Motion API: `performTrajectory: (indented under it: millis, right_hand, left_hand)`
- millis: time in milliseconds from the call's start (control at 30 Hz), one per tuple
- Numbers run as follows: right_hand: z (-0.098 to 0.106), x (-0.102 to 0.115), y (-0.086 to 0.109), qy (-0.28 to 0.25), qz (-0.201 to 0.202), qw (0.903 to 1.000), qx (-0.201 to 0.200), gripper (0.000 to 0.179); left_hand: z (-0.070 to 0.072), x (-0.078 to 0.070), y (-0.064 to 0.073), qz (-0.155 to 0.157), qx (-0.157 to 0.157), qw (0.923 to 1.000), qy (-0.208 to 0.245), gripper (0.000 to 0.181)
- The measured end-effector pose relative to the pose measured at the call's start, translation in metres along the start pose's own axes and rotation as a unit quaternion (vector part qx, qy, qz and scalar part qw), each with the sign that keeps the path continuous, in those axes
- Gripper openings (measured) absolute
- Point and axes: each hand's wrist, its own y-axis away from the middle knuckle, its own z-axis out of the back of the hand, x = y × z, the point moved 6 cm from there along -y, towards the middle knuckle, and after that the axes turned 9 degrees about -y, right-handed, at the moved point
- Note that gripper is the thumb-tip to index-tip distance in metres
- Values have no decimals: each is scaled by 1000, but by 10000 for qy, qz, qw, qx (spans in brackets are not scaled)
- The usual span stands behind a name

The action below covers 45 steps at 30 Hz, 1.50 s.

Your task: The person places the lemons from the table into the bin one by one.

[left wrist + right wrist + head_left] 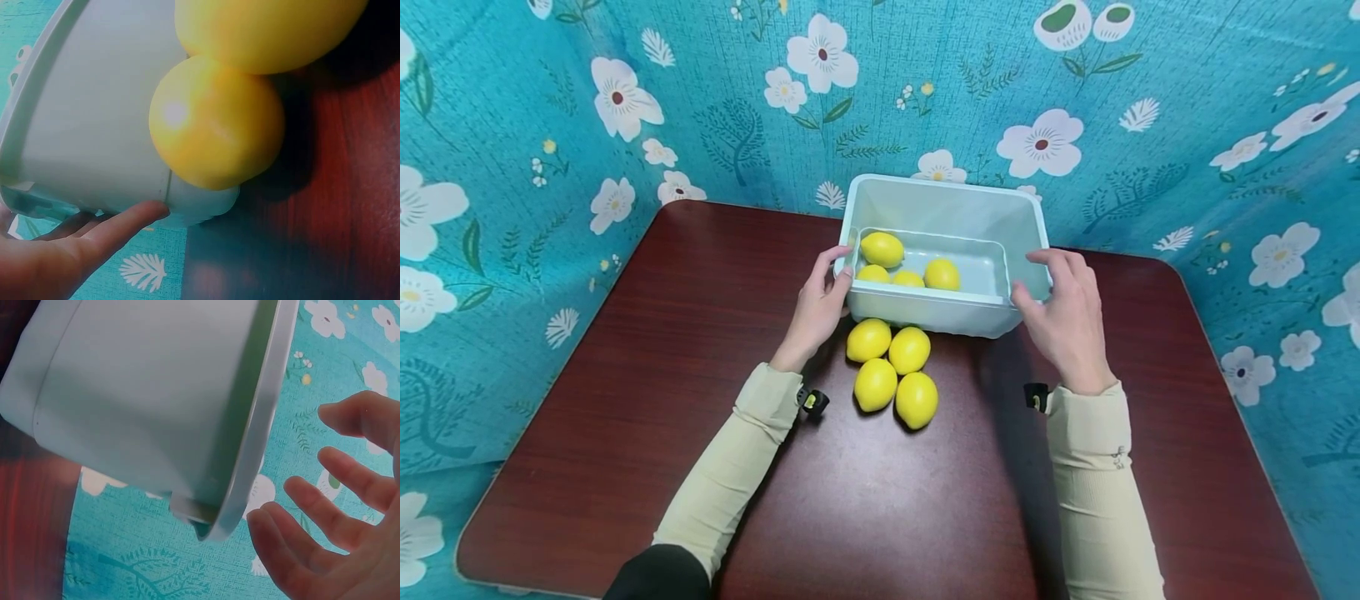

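Observation:
A pale blue-grey plastic bin (932, 312) stands at the back of the table with several yellow lemons (942, 274) inside, toward its left end. My left hand (817, 304) grips the bin's left end, with the thumb at the rim. One finger lies along the bin's outer wall (81, 125) in the left wrist view. Beside the right end is my right hand (1067, 321), its fingers spread and curved. In the right wrist view these fingers are apart from the rim (265, 419). Several more lemons (876, 385) lie in a cluster in front of the bin.
The dark reddish-brown table (647, 400) has rounded corners. A turquoise floral cloth (925, 100) hangs behind it and along both sides. The front lemons sit close to the bin's front wall, between my two forearms.

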Motion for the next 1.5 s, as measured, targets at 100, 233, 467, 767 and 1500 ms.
performTrajectory:
  millis: [100, 233, 467, 767, 1500]
  right_hand:
    - [-2, 3, 4, -41, 40, 10000, 33, 35]
    - [-4, 7, 9, -77, 148, 9998, 48, 34]
    - [-5, 12, 14, -50, 203, 9997, 87, 33]
    - [-9, 15, 21, -112, 287, 9994, 176, 35]
    - [-25, 32, 50, -310, 405, 9961, 713, 41]
  left_hand:
    - [0, 1, 0, 2, -8, 10000, -35, 37]
    - [0, 2, 0, 8, -24, 10000, -29, 38]
    - [-1, 2, 0, 0, -13, 10000, 49, 40]
    - [-1, 2, 0, -15, 22, 10000, -2, 41]
    - [-1, 0, 0, 8, 20, 10000, 67, 39]
